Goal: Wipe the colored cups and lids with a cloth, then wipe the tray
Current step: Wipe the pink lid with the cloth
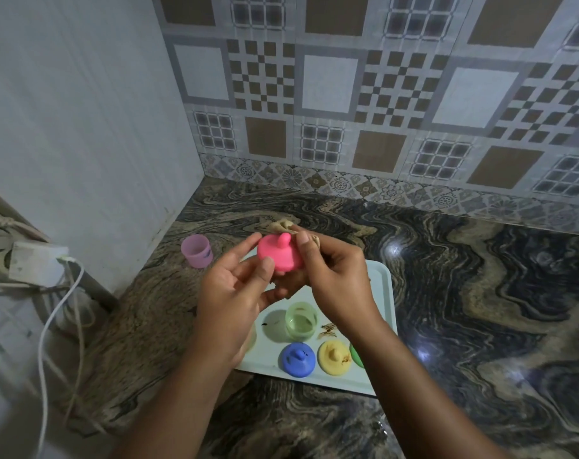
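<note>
My left hand [230, 293] holds a pink lid [279, 253] with a knob on top, raised above the pale blue tray [382, 293]. My right hand [331, 276] grips a beige cloth [283, 225] and presses it against the pink lid's far side. On the tray stand a green cup [301, 321], a blue lid [298, 359] and a yellow lid [335, 357] with a brown smear. A green lid [356, 356] is mostly hidden by my right forearm. A pink cup [197, 250] stands on the counter left of the tray.
Brown stains [327, 331] mark the tray beside the green cup. The marble counter [480, 309] ends at a tiled wall behind and a white wall on the left. A wall socket [36, 265] with a white cable [54, 313] hangs at the left.
</note>
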